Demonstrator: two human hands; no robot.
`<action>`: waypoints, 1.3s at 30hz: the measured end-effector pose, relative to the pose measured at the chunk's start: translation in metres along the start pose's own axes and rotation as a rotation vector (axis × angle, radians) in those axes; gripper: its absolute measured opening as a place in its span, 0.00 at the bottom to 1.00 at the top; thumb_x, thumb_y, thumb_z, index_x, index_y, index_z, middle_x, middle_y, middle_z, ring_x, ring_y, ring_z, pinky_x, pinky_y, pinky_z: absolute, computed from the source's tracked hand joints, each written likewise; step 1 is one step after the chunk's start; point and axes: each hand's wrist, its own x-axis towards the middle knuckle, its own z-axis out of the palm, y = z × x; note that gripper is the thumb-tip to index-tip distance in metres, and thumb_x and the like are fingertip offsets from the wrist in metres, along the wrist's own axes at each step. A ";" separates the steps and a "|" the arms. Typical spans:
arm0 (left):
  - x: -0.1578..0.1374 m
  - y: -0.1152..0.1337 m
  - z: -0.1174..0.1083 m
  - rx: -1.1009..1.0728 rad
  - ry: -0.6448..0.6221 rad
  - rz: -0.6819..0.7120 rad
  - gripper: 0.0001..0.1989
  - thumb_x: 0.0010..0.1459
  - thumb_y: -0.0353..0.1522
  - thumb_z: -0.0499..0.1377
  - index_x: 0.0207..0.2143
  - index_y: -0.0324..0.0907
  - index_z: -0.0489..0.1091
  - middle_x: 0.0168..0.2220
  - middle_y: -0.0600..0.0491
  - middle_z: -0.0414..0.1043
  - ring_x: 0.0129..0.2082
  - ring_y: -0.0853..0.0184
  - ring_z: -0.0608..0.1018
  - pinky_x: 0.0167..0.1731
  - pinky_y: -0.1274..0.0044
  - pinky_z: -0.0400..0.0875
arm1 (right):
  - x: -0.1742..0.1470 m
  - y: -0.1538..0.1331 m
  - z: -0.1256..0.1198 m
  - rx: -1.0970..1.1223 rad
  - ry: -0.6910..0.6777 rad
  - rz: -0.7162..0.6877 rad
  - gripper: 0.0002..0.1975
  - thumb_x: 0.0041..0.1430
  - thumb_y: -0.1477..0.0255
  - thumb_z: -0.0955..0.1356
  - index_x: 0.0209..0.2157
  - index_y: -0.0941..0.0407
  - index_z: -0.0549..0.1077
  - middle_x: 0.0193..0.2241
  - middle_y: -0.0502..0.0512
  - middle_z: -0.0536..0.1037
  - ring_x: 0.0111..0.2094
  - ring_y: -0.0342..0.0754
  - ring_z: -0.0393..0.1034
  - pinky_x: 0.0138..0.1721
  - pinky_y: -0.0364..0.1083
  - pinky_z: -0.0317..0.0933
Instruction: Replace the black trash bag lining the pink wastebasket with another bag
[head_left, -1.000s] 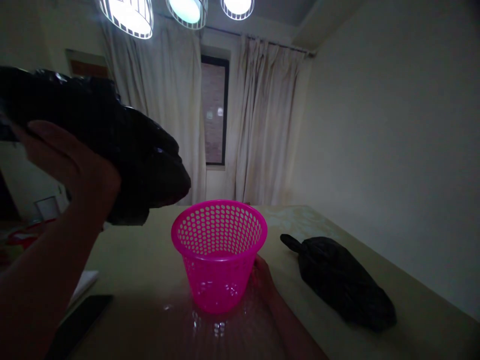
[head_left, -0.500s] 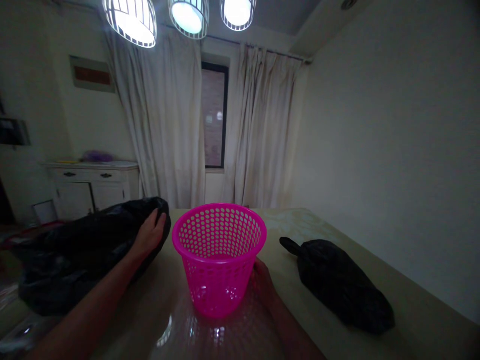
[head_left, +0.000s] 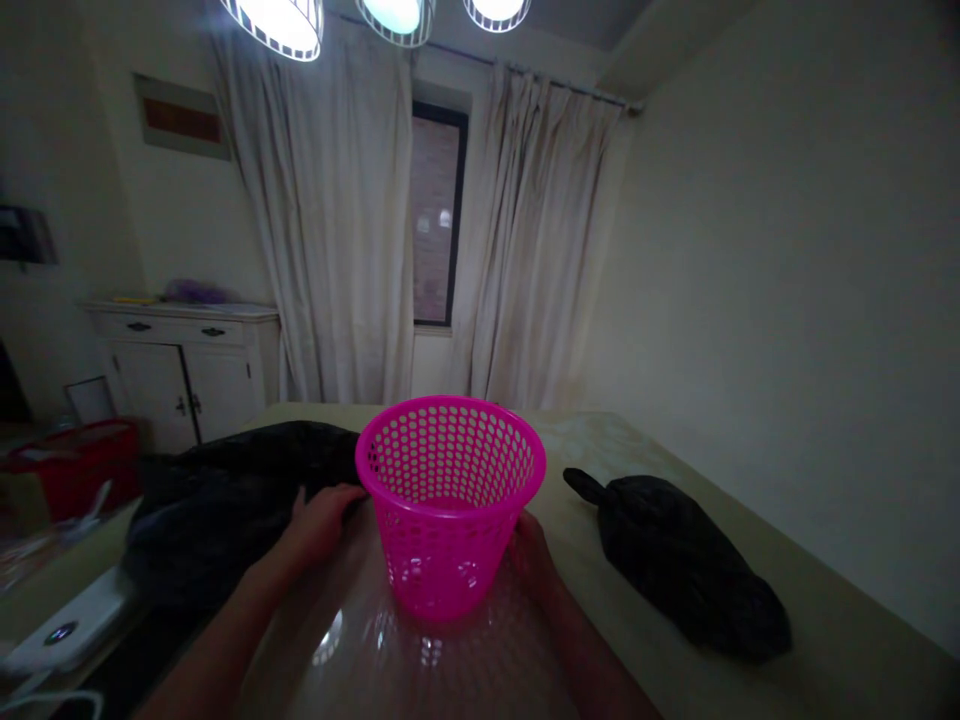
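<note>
A bright pink perforated basket (head_left: 448,500) stands upright on the glossy table (head_left: 420,670) in front of me. My right hand (head_left: 534,556) rests against its lower right side. My left hand (head_left: 321,522) lies on the table at the basket's left, its fingers touching the edge of a large crumpled black plastic bag (head_left: 225,495) that is spread flat there. A second black bag (head_left: 686,560), filled and tied at one end, lies on the table to the right of the basket, apart from both hands.
A white device (head_left: 64,632) with a small light lies at the table's left edge. Beyond the table stand a white cabinet (head_left: 180,375), a red box (head_left: 71,470), curtains and a dark window. A plain wall runs along the right side.
My left hand brought the black bag down from mid-air onto the table at the left, then slid back toward the basket. My right hand stayed at the basket.
</note>
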 end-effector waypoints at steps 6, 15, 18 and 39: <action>-0.018 0.003 0.022 0.089 0.199 0.195 0.30 0.65 0.20 0.48 0.54 0.50 0.84 0.61 0.45 0.82 0.66 0.52 0.78 0.75 0.48 0.49 | 0.001 -0.002 0.000 0.006 0.031 0.041 0.23 0.66 0.52 0.69 0.45 0.56 0.83 0.47 0.63 0.88 0.49 0.64 0.82 0.53 0.58 0.73; -0.037 0.009 0.040 0.166 0.191 -0.188 0.30 0.72 0.37 0.48 0.72 0.46 0.70 0.73 0.38 0.68 0.70 0.41 0.71 0.66 0.40 0.59 | 0.015 0.013 -0.039 -0.497 0.554 -0.158 0.25 0.64 0.57 0.63 0.51 0.60 0.79 0.49 0.70 0.83 0.50 0.61 0.76 0.56 0.58 0.69; -0.027 -0.011 0.054 0.109 0.082 0.000 0.34 0.69 0.27 0.45 0.73 0.48 0.69 0.74 0.43 0.69 0.72 0.49 0.71 0.71 0.45 0.58 | 0.010 0.000 -0.069 -0.863 0.872 -0.197 0.26 0.64 0.63 0.63 0.57 0.60 0.78 0.59 0.74 0.77 0.61 0.67 0.70 0.63 0.64 0.61; -0.041 -0.012 0.039 0.224 0.267 -0.231 0.32 0.70 0.28 0.48 0.74 0.33 0.66 0.70 0.30 0.71 0.65 0.40 0.77 0.68 0.50 0.59 | -0.003 -0.192 -0.225 -0.562 1.225 -0.371 0.28 0.60 0.66 0.71 0.60 0.60 0.69 0.53 0.69 0.77 0.50 0.57 0.73 0.56 0.57 0.66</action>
